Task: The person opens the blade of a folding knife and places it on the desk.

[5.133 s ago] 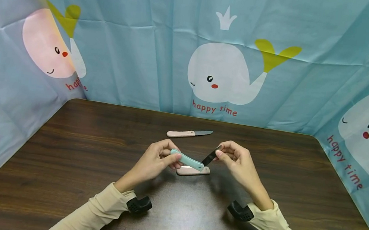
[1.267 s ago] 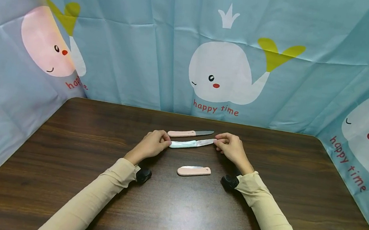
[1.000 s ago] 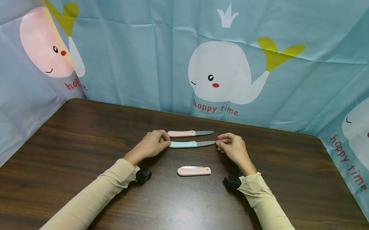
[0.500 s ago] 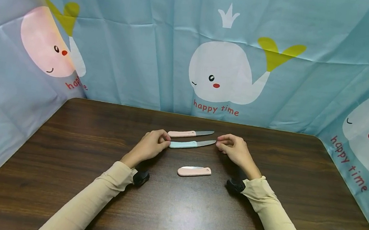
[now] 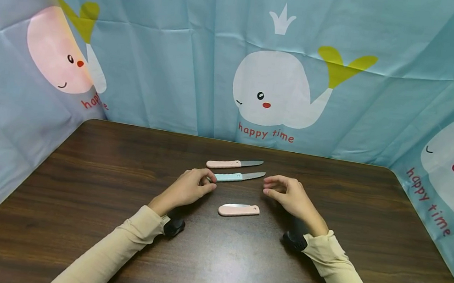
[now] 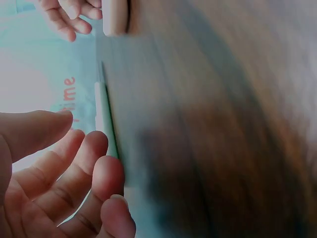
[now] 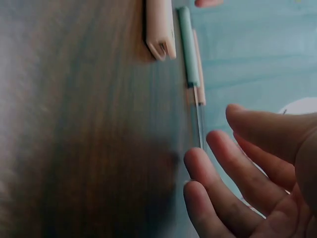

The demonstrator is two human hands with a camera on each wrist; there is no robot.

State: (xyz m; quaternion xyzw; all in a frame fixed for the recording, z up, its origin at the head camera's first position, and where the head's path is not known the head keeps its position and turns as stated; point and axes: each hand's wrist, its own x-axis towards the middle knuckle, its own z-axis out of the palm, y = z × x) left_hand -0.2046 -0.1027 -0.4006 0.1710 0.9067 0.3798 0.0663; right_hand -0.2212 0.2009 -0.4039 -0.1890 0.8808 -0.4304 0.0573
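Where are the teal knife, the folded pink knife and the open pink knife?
teal knife [image 5: 229,177]: head view, on its handle.
folded pink knife [image 5: 238,210]: head view, middle of the closed handle.
open pink knife [image 5: 222,164]: head view, on its pink handle.

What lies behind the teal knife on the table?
Behind the teal knife lies an open pink knife, parallel to it, then bare table up to the whale curtain. The left hand partly covers the teal handle's end.
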